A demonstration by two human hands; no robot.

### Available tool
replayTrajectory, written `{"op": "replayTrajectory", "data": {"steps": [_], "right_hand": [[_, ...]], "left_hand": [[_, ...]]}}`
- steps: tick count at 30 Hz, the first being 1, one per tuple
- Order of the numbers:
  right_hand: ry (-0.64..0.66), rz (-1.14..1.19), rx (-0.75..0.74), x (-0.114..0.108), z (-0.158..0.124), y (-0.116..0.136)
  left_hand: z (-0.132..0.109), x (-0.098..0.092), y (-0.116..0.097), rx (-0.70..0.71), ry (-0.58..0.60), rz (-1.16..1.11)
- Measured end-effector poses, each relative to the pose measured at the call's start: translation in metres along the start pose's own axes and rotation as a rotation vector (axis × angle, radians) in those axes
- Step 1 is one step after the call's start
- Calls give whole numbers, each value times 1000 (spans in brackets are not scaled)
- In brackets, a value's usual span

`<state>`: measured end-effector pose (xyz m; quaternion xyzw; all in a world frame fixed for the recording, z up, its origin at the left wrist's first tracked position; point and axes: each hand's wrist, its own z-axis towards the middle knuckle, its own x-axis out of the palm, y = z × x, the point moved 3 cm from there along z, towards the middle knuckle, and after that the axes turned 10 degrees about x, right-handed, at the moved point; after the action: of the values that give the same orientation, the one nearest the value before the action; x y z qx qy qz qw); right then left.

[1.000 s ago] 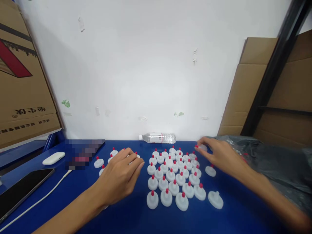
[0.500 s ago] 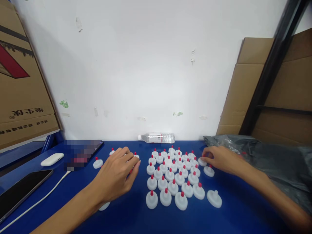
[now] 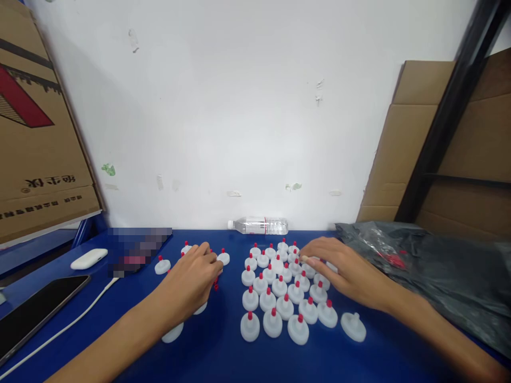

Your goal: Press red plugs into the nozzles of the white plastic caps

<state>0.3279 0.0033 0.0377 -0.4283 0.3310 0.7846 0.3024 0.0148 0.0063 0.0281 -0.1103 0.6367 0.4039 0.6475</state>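
My left hand is at the left of the blue table, its fingers curled down and closed over a few small red caps; what is between the fingertips is hidden. Around it lie white round spout lids with red tips, such as one lid on the left and another on the right. My right hand reaches over the far right part of a cluster of red-tipped lids, thumb and fingertips drawn together. Whether it holds a lid cannot be seen. A lid without a red tip lies in front of this hand.
A clear water bottle lies against the wall. To the left are a phone, a white earbud case, a cable and a cardboard box. A grey plastic bag covers the right side.
My right hand has moved left from the cluster's right edge to above the lids. My left hand's thumb and fingers have closed together, and red caps show beneath them.
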Motion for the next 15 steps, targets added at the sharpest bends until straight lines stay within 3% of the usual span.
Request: {"op": "replayTrajectory", "data": {"steps": [4,7,9,11,15], "right_hand": [[-48,-53,-15,-5,0,0],[-102,-117,125,-16,1,-8],[-48,-112,254,-23,0,-15],[120,-7,358,-27,-4,-22],[625,338,491,-29,-21,-29]], "left_hand": [[-2,-5,6,-3,67,-89],[-5,-11,5,-9,71,-149],[-7,-12,3,-15,82,-177],[-7,-9,0,-13,109,-194],[-5,2,-4,11,125,-201]]}}
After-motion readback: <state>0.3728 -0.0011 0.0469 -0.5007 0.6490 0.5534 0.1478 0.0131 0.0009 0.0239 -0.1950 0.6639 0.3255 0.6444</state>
